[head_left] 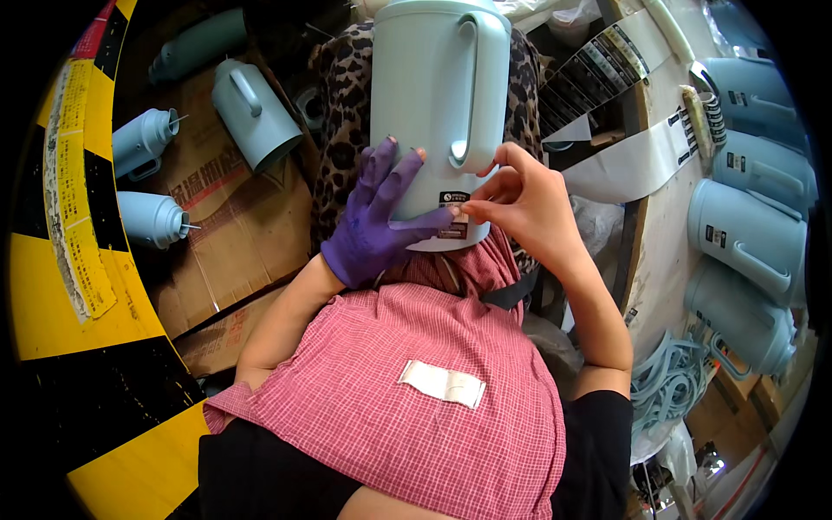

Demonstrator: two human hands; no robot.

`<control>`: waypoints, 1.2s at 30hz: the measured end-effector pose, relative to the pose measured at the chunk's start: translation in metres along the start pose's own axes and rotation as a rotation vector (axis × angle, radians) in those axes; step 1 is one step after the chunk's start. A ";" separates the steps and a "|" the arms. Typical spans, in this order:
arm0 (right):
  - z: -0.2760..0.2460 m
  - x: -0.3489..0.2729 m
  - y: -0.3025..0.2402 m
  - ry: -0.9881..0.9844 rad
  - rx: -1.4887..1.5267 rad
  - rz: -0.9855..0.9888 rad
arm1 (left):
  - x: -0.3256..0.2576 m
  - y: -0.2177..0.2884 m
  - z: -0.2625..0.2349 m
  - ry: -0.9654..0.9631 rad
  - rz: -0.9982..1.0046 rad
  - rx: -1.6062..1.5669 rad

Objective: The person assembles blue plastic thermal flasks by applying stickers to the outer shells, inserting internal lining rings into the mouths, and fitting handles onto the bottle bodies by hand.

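You are resting a pale blue flask shell (pixel 423 113) on your lap, its body reaching away beyond both hands. Your gloved left hand (pixel 368 221) is lying spread against the shell's lower left side; your bare right hand (pixel 533 206) is holding thumb and forefinger together beside the small dark label (pixel 452 198), though whether they are pinching its edge, you cannot tell. You are probably handling something light, stiff and smooth, its rounded wall likely inviting slips and scuffs. The loop handle (pixel 491 91), standing just beyond your right fingers, is offering what looks like the surest hold, while the broad side under your left palm is suiting a light, steadying press.
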State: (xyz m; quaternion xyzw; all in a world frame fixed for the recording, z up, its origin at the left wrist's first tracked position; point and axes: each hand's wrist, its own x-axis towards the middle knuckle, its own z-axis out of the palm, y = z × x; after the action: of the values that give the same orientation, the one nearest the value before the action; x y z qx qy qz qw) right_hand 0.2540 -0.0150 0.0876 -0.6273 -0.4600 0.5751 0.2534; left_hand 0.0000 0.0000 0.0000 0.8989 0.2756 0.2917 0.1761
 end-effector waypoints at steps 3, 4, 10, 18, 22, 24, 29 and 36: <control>-0.006 0.014 0.024 0.154 -0.347 -0.087 | -0.009 -0.001 -0.003 -0.072 -0.039 0.015; -0.011 0.010 0.030 0.104 -0.240 -0.041 | -0.011 0.003 -0.005 -0.081 -0.044 0.009; -0.079 -0.038 0.064 0.390 -0.179 -0.344 | 0.006 -0.012 -0.024 -0.048 0.116 -0.044; -0.294 -0.024 0.160 1.212 -0.585 -0.410 | 0.173 -0.170 -0.022 0.252 -0.278 -0.772; -0.320 -0.014 0.201 1.227 -0.585 -0.209 | 0.211 -0.215 -0.021 -0.231 -0.411 -0.739; -0.328 -0.011 0.205 1.252 -0.570 -0.225 | 0.216 -0.195 -0.037 -0.130 -0.271 -0.732; -0.320 -0.007 0.195 1.366 -0.531 -0.242 | 0.237 -0.119 -0.109 -0.335 -0.405 -0.417; -0.308 -0.016 0.182 1.347 -0.669 -0.289 | 0.250 -0.125 -0.098 -0.370 -0.353 -0.332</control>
State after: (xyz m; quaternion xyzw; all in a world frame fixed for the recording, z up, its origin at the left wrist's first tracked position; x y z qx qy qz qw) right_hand 0.6010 -0.0458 0.0055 -0.8192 -0.4333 -0.1403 0.3484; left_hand 0.0592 0.2628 0.1223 0.8340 0.3392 0.1288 0.4158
